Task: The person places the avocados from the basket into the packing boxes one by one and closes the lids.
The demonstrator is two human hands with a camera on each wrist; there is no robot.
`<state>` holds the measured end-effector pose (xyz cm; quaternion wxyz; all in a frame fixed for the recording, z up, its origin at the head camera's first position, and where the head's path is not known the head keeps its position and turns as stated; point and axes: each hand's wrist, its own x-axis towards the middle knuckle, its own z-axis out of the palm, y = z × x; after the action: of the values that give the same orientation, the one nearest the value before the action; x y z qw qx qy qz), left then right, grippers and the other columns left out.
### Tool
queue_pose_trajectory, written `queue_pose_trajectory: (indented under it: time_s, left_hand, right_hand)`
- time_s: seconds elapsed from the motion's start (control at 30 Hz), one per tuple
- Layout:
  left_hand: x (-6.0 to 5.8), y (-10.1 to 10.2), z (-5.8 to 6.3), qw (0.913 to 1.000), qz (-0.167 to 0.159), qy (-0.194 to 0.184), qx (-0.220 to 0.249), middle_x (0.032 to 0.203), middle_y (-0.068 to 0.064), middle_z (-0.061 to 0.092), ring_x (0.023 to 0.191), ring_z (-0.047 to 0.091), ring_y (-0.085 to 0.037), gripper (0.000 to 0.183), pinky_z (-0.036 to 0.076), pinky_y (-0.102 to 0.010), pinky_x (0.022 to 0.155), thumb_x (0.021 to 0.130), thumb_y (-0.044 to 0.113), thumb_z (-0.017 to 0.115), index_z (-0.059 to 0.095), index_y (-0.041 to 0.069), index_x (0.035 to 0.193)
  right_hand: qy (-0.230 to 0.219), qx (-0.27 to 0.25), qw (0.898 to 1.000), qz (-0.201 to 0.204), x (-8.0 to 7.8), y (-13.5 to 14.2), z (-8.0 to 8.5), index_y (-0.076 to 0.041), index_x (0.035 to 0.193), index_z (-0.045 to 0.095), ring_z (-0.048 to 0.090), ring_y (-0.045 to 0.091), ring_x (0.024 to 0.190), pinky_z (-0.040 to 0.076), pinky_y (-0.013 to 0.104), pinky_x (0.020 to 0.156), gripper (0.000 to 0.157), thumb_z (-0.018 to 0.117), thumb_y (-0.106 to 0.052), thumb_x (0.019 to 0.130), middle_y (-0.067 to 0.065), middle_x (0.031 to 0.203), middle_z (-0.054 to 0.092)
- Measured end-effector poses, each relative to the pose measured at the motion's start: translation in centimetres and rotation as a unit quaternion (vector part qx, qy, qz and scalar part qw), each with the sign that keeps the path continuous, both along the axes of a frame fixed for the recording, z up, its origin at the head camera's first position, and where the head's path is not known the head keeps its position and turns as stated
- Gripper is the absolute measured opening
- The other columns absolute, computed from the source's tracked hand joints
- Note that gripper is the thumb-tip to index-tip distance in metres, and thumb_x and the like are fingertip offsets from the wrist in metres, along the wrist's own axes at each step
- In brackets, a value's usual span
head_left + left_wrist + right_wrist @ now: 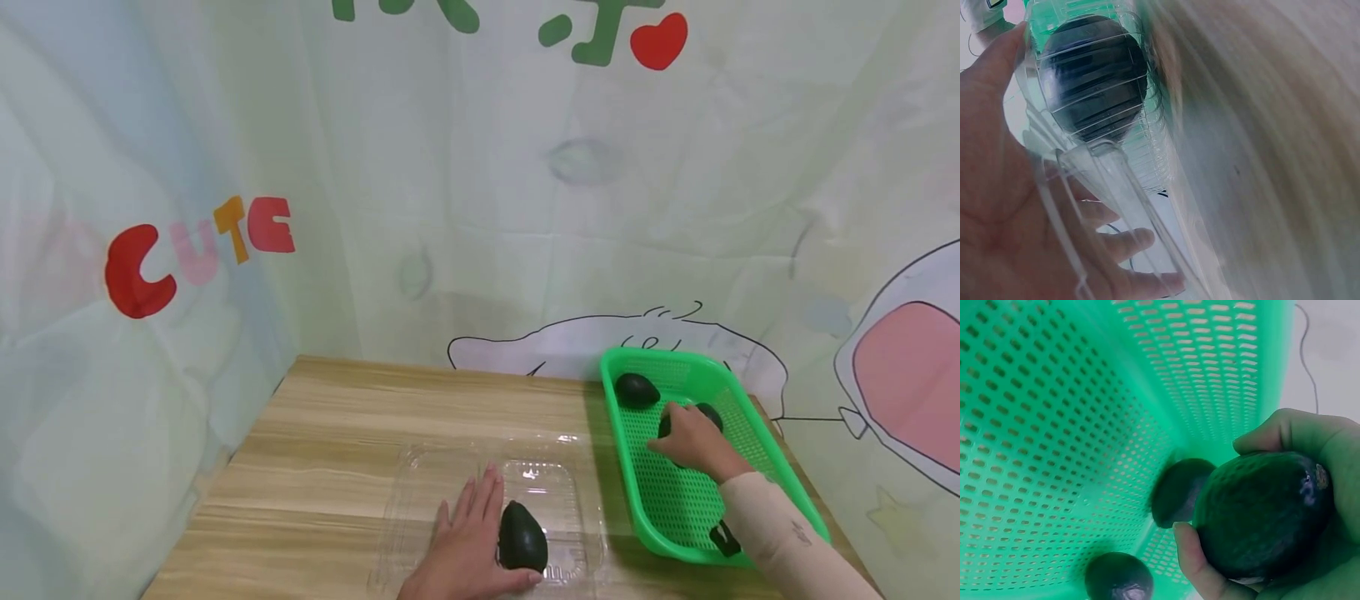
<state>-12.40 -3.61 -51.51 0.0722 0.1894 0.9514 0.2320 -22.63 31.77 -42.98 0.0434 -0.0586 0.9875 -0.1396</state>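
Wood-grain surface (322,442); right hand (693,443) grasps an oval, dark avocado (1260,515), whose gloss could cause slipping, inside the green plastic basket (632,475); left hand (468,542), fingers straight, touches a clear plastic container (576,508).

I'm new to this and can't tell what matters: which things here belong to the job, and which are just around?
Part of the job:
held avocado, in the right hand
two loose avocados in the green basket
single avocado in the clear container, touched by the left hand

Just around:
wooden table
printed backdrop
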Motion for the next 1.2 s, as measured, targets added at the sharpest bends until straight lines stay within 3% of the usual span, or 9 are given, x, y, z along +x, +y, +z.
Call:
queue_pose_trajectory:
  time_s: [0.77, 1.2]
  left_hand:
    - [0.0, 0.0, 0.3, 0.9999, -0.002, -0.012, 0.002, 0.163, -0.006, 0.002, 0.146, 0.014, -0.037, 0.129, 0.019, -0.073, 0.104, 0.061, 0.09, 0.051, 0.009, 0.012, 0.155]
    - [0.0, -0.1, 0.2, 1.0, -0.002, 0.002, 0.004, 0.163, -0.007, 0.004, 0.146, 0.016, -0.037, 0.128, 0.021, -0.074, 0.102, 0.062, 0.089, 0.052, 0.013, 0.01, 0.155]
  right_hand:
    - [0.039, -0.027, 0.999, -0.013, 3.4, -2.4, 2.4, 0.0, 0.118, 0.053, 0.054, 0.028, 0.089, 0.048, 0.039, 0.065, 0.053, 0.071, -0.034, 0.081, 0.021, 0.11, 0.055]
    - [0.058, -0.048, 0.997, -0.01, 5.2, -4.4, 3.4, -0.005, 0.118, 0.054, 0.053, 0.025, 0.09, 0.048, 0.038, 0.066, 0.047, 0.07, -0.03, 0.082, 0.017, 0.113, 0.054]
